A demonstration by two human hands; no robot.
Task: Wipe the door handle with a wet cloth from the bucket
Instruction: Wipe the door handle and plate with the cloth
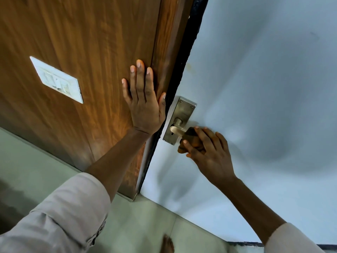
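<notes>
Cloth (189, 141) on handle (177, 131) — door-edge (175, 84)

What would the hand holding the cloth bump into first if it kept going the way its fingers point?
Probably the metal plate behind the door handle. The right hand wraps a brown cloth around the handle's outer end, fingers aimed along the lever toward that plate. Depth is hard to judge.

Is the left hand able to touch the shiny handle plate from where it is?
Probably yes. The left hand lies flat on the wooden panel, its thumb right beside the metal plate. Only the dark door edge lies between them. The right hand with the cloth covers the lever, not the plate's top.
</notes>
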